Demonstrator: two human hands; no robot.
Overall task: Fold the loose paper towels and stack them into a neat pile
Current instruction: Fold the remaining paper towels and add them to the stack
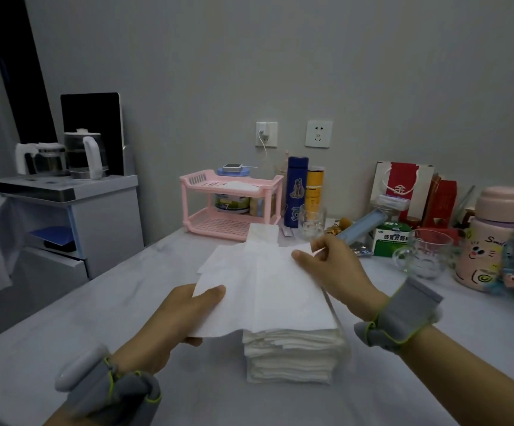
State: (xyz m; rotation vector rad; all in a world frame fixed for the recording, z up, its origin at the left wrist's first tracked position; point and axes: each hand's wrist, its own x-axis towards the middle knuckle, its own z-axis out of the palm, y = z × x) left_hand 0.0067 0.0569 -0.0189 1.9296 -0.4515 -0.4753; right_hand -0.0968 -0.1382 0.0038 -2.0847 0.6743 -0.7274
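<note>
Done so far: a thick pile of folded paper towels (292, 355) stands on the worktop (65, 348) at 6 o'clock, close to me. Its sides look fairly square, so I judge most of the work is done.
In hand: one open paper towel sheet (264, 290) is spread across the top of the pile and reaches past it toward 9 and 12 o'clock.
Left grip (185, 315): it holds the sheet's near-left corner, thumb on top and fingers underneath. It sits at 9 o'clock of the pile, off its edge.
Right grip (335, 265): thumb and fingers pinch the sheet's far-right edge, at about 1 o'clock of the pile.
Sheet and grips: the sheet spans from one grip to the other. Its right part lies on the pile and its left part is lifted over the worktop.
Step, as I judge it: this sheet is not yet folded down to the pile's footprint.
Left to do: fold and square this sheet. Another loose towel (263, 233) lies at 12 o'clock, just before the pink rack (234, 207). I cannot tell whether more lie hidden under the held sheet.
Nearby: a glass mug (424, 253) at 2 o'clock, well apart from the sheet.
</note>
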